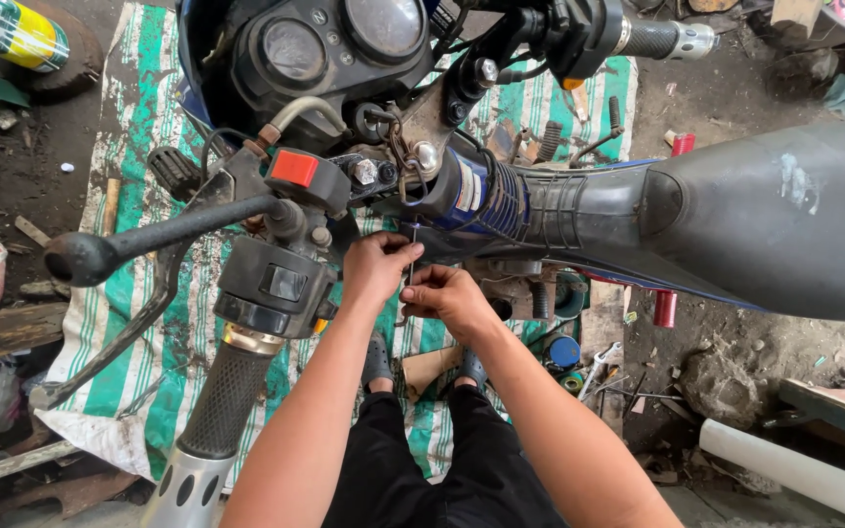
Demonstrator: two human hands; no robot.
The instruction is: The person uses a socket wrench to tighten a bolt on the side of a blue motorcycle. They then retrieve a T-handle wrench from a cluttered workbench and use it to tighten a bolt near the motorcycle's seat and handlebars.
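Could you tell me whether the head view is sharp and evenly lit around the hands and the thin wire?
In the head view, soft daylight, no hard shadows; the left hand and right hand are sharp, pinching a thin wire that is barely resolved; the handlebar grip bulges from wide-angle distortion; mild glare on the black seat.
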